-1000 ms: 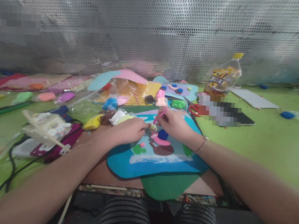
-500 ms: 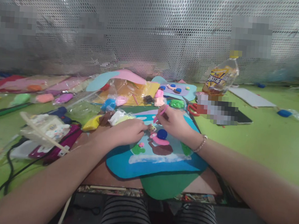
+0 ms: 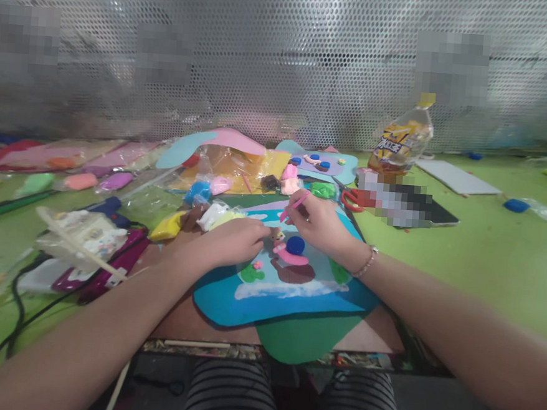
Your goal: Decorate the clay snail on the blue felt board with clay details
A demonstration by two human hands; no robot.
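A blue felt board [image 3: 229, 302] with a clay picture lies in front of me, over a green felt sheet [image 3: 301, 341]. On it sit a pink clay snail [image 3: 288, 256] with a blue shell [image 3: 295, 244], a brown mound [image 3: 297, 272] and a small clay head [image 3: 278, 235]. My left hand [image 3: 231, 239] rests on the board, fingers closed and pinching at the small head. My right hand [image 3: 319, 224] is closed round a thin pink tool [image 3: 294, 206] whose tip points down at that head.
Clay lumps in plastic bags [image 3: 209, 191] lie behind the board. Red scissors [image 3: 353, 198] and a juice bottle [image 3: 402, 145] stand to the right. A second felt picture [image 3: 323, 161] lies at the back. Bags, a black cable [image 3: 16, 324] and a wooden stick [image 3: 78, 244] crowd the left. A perforated metal wall [image 3: 283, 62] closes the rear.
Almost nothing has moved. Both hands stay at the small clay head, with the pink tool shifting only slightly; the view has drifted a little to the right.
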